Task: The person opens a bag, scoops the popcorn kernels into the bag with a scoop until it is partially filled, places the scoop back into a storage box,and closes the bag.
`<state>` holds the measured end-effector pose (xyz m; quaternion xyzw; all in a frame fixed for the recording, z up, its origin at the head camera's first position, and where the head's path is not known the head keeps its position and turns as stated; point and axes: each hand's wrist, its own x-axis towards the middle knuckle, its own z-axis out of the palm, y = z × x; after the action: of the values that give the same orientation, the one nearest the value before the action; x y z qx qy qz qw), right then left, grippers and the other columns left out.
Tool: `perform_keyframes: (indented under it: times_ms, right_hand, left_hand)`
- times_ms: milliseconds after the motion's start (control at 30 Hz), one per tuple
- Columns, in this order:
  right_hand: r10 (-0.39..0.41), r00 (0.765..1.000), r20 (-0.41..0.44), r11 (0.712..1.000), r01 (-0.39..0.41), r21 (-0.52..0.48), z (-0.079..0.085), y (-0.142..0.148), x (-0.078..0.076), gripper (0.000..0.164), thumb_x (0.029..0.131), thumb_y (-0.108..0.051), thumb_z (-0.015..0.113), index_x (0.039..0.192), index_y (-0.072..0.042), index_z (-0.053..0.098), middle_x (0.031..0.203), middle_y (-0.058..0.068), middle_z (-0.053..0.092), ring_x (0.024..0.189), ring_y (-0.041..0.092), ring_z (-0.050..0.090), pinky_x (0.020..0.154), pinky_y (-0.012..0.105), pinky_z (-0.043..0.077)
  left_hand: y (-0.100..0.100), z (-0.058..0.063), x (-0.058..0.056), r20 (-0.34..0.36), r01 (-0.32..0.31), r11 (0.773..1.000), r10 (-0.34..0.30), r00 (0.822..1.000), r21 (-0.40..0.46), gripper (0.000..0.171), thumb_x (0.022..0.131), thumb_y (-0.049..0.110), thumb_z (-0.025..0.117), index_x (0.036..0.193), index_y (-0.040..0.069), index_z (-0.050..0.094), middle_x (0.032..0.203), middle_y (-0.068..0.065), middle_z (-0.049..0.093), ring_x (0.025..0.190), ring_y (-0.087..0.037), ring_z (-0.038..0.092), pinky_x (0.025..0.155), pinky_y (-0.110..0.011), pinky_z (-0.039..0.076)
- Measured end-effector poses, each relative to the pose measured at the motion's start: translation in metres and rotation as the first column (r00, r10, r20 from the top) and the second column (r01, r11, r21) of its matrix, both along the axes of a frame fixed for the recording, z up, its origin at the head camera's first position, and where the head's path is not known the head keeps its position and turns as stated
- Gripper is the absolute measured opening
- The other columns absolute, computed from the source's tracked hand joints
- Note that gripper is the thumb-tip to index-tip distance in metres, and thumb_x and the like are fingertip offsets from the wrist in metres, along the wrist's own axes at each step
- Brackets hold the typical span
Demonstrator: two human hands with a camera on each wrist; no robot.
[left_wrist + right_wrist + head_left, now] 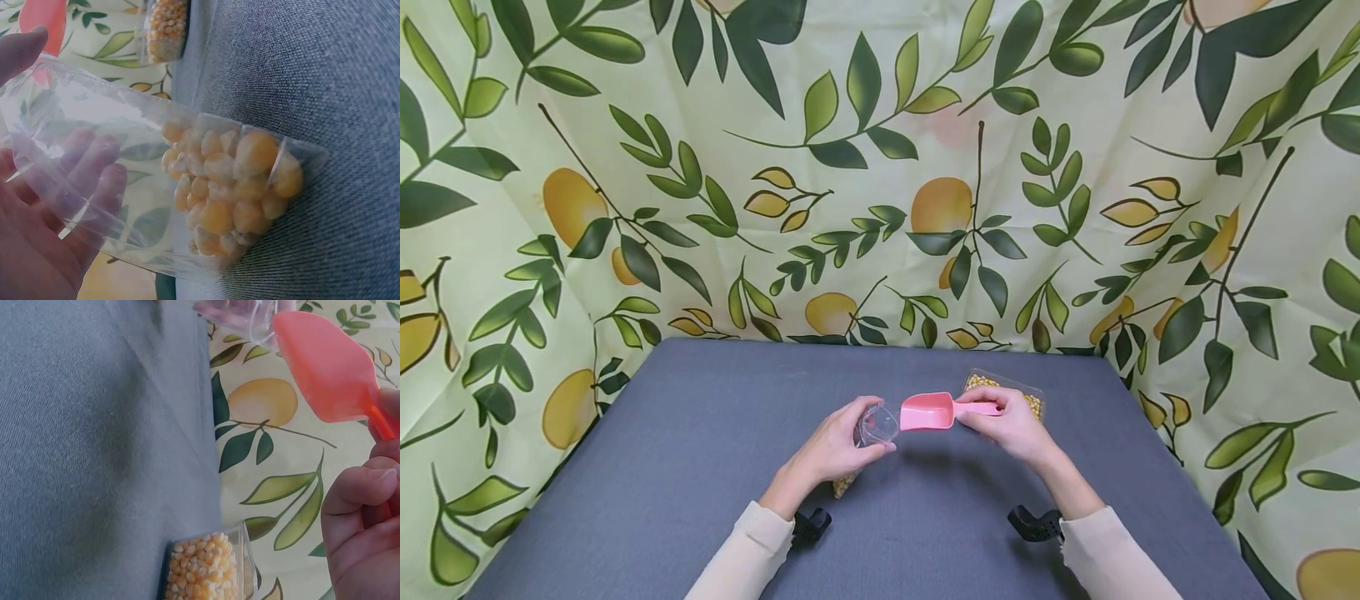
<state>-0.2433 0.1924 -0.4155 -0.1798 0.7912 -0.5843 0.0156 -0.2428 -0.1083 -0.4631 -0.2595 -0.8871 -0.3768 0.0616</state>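
Observation:
My left hand (838,446) grips a clear plastic bag (137,162) near its open top, fingers on one side and thumb on the other. Yellow corn kernels (231,187) fill the bag's lower end, which reaches the table. In my right hand (1007,421) is the handle of a pink scoop (927,412), pinched between thumb and fingers. The scoop's front edge is at the bag's mouth, and no kernels show in it in the head view. Behind the right hand stands a clear container (247,559) of corn kernels (203,569).
A blue-grey cloth covers the table (722,433). At its back and sides hangs a pale fabric (850,208) printed with leaves and fruit. Black straps (1036,525) sit at both wrists, below the cream sleeves.

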Motion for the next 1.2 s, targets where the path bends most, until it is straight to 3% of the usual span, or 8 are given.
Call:
perform_keyframes:
  times_ms: [233, 533, 967, 1200]
  right_hand:
    - [-0.038, 0.999, 0.028, 0.999, 0.039, -0.017, 0.001, 0.007, 0.002, 0.030, 0.080, -0.013, 0.077, 0.105, -0.001, 0.067, 0.064, 0.004, 0.053, 0.048, 0.012, 0.043, 0.043, 0.027, 0.037]
    - [-0.096, 0.995, 0.009, 0.995, 0.096, -0.011, -0.002, 0.018, 0.000, 0.030, 0.077, -0.017, 0.080, 0.102, -0.002, 0.069, 0.068, 0.006, 0.057, 0.049, 0.011, 0.046, 0.044, 0.027, 0.040]
    - [-0.098, 0.994, 0.054, 0.993, 0.102, -0.060, -0.002, 0.033, 0.004, 0.034, 0.082, -0.015, 0.076, 0.107, 0.004, 0.064, 0.060, 0.001, 0.050, 0.047, 0.016, 0.041, 0.042, 0.031, 0.038]
    - [-0.131, 0.990, 0.055, 0.991, 0.133, -0.031, -0.005, 0.046, 0.002, 0.030, 0.084, -0.014, 0.073, 0.108, 0.003, 0.064, 0.063, 0.010, 0.052, 0.048, 0.022, 0.044, 0.044, 0.032, 0.040]
  left_hand:
    - [0.000, -0.001, -0.001, 0.014, 0.011, 1.000, -0.011, 1.000, 0.009, 0.070, 0.080, 0.059, 0.067, 0.134, 0.019, 0.047, 0.115, -0.007, 0.061, 0.095, -0.012, 0.057, 0.078, -0.034, 0.048]
    - [0.000, 0.000, -0.001, -0.014, 0.000, 1.000, 0.000, 1.000, 0.001, 0.069, 0.079, 0.060, 0.066, 0.133, 0.019, 0.048, 0.109, -0.002, 0.061, 0.093, -0.008, 0.056, 0.078, -0.032, 0.048]
    - [-0.001, -0.001, -0.002, -0.021, 0.018, 1.000, -0.018, 1.000, 0.012, 0.069, 0.080, 0.059, 0.066, 0.133, 0.018, 0.048, 0.111, -0.007, 0.062, 0.094, -0.009, 0.056, 0.079, -0.033, 0.048]
    - [0.000, 0.000, -0.002, -0.015, 0.016, 1.000, -0.016, 1.000, 0.013, 0.071, 0.081, 0.060, 0.065, 0.134, 0.017, 0.048, 0.110, -0.008, 0.062, 0.094, -0.010, 0.057, 0.079, -0.033, 0.048]
